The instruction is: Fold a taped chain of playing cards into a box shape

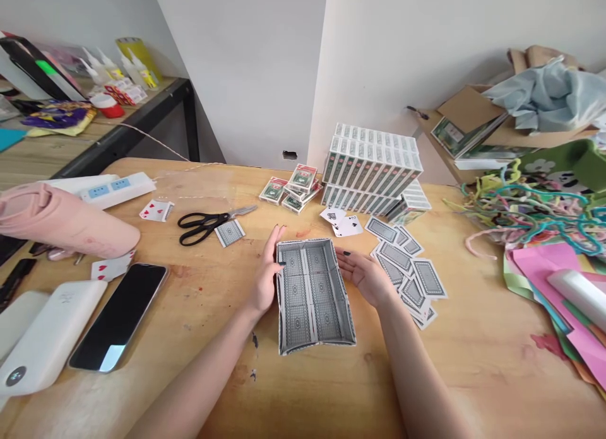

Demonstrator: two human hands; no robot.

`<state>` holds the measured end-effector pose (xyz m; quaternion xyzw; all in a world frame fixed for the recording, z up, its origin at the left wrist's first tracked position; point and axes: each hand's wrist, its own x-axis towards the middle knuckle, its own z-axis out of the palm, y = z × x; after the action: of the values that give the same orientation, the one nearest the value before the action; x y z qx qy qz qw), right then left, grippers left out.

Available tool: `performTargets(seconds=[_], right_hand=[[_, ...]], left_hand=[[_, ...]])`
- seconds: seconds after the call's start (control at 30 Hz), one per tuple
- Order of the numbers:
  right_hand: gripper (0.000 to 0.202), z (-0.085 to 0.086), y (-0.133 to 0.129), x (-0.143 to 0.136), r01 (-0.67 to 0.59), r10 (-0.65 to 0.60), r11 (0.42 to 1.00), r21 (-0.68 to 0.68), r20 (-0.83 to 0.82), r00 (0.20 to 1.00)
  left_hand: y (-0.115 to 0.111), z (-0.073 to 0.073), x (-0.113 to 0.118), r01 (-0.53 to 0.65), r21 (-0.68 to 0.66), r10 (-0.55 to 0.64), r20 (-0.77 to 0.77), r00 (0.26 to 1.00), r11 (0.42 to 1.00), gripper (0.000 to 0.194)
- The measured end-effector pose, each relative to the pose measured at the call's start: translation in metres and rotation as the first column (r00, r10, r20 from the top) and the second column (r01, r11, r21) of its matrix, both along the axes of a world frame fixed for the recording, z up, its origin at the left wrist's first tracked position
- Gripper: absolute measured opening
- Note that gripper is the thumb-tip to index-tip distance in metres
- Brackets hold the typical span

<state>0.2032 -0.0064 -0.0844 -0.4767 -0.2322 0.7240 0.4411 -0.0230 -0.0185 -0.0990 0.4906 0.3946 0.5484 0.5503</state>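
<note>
An open-topped box made of playing cards [310, 313] rests on the wooden table in front of me, with patterned grey card backs covering its floor and walls. A pale strip runs lengthwise down its middle. My left hand [267, 278] holds its left wall, thumb over the rim and fingers stretched along the outside. Against the right wall, near the far corner, my right hand [367, 276] steadies the box, its fingers partly hidden behind that wall. Loose cards [395, 256] lie face down in a scattered pile beside my right hand. Two face-up cards [348, 226] lie beyond the box.
Black-handled scissors [203, 228] lie back left by a trimmed card [230, 233]. Stacked card packs [372, 168] stand at the back, with several loose packs [296, 187] beside them. A phone [120, 316], power bank [52, 338] and pink tumbler [71, 218] occupy the left; yarn [534, 199] lies right.
</note>
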Motion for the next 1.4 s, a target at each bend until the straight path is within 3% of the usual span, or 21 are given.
performTargets(seconds=[0.17,0.47,0.63,0.73,0.8,0.97,1.2,1.4], right_hand=[[0.019,-0.002,0.003,-0.001,-0.039,0.039,0.999,0.015,0.03,0.999],[0.024,-0.006,0.003,-0.001,-0.048,0.048,0.998,0.04,0.011,0.999],[0.025,-0.008,0.004,-0.008,0.086,-0.087,0.991,0.101,0.0,0.996],[0.022,-0.005,0.001,-0.002,0.12,-0.12,0.987,0.106,-0.009,0.993],[0.023,-0.004,-0.004,0.008,0.083,-0.081,0.995,0.061,-0.023,0.996],[0.031,-0.001,-0.015,0.02,-0.117,0.114,0.993,-0.024,-0.1,0.988],[0.031,-0.001,-0.011,0.008,-0.141,0.142,0.99,0.019,-0.085,0.986],[0.027,0.004,-0.009,0.006,-0.082,0.086,0.995,0.053,-0.067,0.994]], left_hand=[[0.004,-0.002,0.004,-0.013,-0.007,0.013,-0.017,1.0,1.0,0.061],[0.013,-0.004,0.003,0.032,-0.002,-0.032,-0.061,0.998,1.0,0.066],[0.03,0.0,0.003,0.044,-0.006,-0.044,-0.06,0.997,0.999,0.06],[0.025,0.003,0.0,0.005,-0.055,-0.008,-0.05,0.999,0.998,0.056],[0.012,0.004,-0.002,0.003,-0.107,-0.004,-0.003,1.0,0.994,0.056],[-0.012,0.004,-0.005,0.139,-0.131,-0.114,0.182,0.977,0.982,0.059],[0.005,0.007,-0.001,0.231,-0.129,-0.193,0.249,0.949,0.965,0.065],[0.016,0.006,-0.003,0.206,-0.114,-0.176,0.231,0.957,0.972,0.062]])
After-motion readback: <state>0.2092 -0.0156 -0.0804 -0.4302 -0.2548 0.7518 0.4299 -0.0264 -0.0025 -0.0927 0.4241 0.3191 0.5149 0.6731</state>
